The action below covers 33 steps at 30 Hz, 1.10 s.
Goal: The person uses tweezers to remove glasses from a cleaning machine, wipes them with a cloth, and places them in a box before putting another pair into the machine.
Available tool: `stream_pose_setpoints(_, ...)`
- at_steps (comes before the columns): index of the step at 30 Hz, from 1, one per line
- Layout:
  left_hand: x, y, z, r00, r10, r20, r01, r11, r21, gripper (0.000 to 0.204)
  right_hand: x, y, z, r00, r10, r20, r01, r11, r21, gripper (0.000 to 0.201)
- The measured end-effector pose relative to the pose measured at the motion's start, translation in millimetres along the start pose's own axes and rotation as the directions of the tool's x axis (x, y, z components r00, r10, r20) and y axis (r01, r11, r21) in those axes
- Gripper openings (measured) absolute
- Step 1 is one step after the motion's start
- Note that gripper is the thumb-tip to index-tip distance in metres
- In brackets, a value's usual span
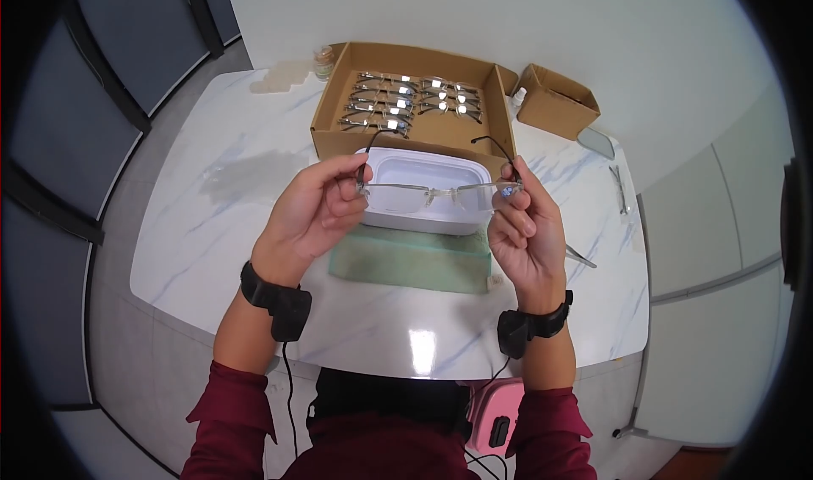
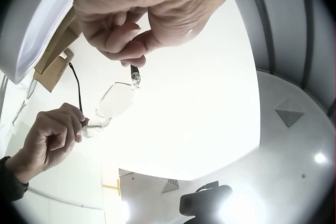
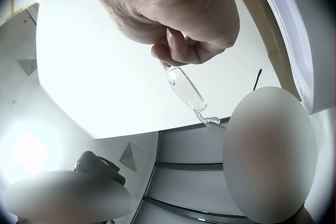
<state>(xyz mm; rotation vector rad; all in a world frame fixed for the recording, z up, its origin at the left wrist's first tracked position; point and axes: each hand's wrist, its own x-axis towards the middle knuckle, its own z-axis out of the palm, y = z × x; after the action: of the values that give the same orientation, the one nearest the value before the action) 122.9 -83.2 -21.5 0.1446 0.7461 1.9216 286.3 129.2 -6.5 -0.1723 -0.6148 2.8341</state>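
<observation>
A pair of rimless eyeglasses (image 1: 432,194) with clear lenses and dark temple arms is held up between my two hands. My left hand (image 1: 315,202) pinches its left hinge end. At the opposite hinge, my right hand (image 1: 529,221) grips the frame between thumb and fingers. Both temples are unfolded and point away from me, toward the cardboard tray. Behind and below the lenses stands a white plastic basin (image 1: 398,219), partly seen through them. In the left wrist view a lens (image 2: 116,100) shows below the left fingertips.
A cardboard tray (image 1: 329,124) at the back holds rows of several eyeglasses (image 1: 377,103). To its right are a small cardboard box (image 1: 555,107) and a white bottle (image 1: 517,99). A green cloth (image 1: 406,261) lies before the basin; tweezers (image 1: 581,257) lie at right. Water (image 1: 254,175) wets the left tabletop.
</observation>
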Motion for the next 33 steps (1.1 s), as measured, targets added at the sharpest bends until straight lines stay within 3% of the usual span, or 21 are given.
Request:
stream_pose_setpoints(11,13.7,13.0,-9.4,1.000,0.022,0.019,-0.022,1.000,0.011,0.024,16.0,-7.8,1.8,0.999,-0.013,-0.047,0.007,0.992,-0.126,0.016)
stream_pose_setpoints(13,12.9,13.4,-10.7,0.999,0.039,0.006,-0.039,0.997,0.061,0.023,16.3,-8.9,1.2,0.999,-0.007,-0.031,0.002,0.989,-0.146,0.016)
stream_pose_setpoints(16,4.8,17.4,-2.5,0.995,0.095,-0.021,-0.090,0.983,0.158,0.025,17.1,-10.6,-1.3,0.999,-0.037,0.032,0.046,0.940,-0.339,0.016)
stream_pose_setpoints(25,1.2,14.8,7.4,0.968,0.243,-0.060,-0.195,0.883,0.427,0.026,19.5,-12.2,-4.7,1.000,-0.018,-0.007,0.014,0.937,-0.350,0.016)
stream_pose_setpoints(33,1.1,15.2,7.4,0.972,0.222,-0.073,-0.176,0.902,0.394,0.027,19.8,-14.4,-6.2,0.998,-0.041,0.041,0.055,0.881,-0.469,0.017)
